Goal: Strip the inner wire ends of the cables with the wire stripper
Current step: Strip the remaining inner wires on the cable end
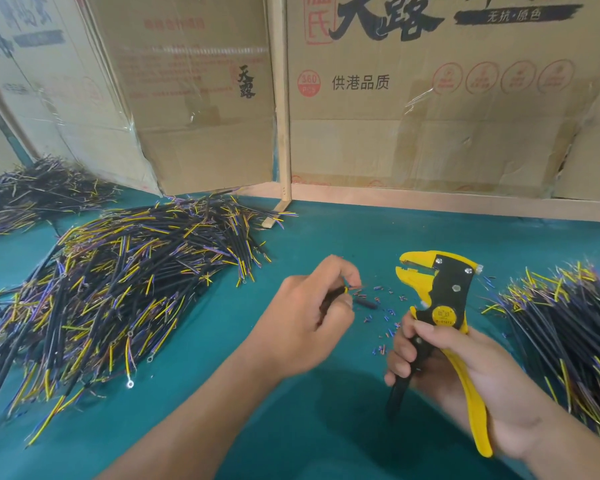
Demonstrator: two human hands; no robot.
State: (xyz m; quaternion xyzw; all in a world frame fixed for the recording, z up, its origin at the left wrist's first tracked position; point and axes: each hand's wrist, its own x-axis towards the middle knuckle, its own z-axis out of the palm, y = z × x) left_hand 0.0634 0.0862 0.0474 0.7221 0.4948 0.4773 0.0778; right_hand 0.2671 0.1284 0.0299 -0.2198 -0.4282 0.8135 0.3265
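A: Currently mid-cycle? Left hand (pixel 302 317) pinches a short black-sheathed cable (pixel 336 293), coloured inner ends poking toward the stripper.
B: Yes. Right hand (pixel 465 372) grips the yellow-and-black wire stripper (pixel 440 306), head apart. Next, probably: feed ends in, squeeze.

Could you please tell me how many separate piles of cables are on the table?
3: a big pile left of the hands, a smaller pile far left, another pile at right, partly cut off.

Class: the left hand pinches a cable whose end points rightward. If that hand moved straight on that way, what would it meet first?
Probably the wire stripper held by the right hand; the left hand first crosses insulation scraps.
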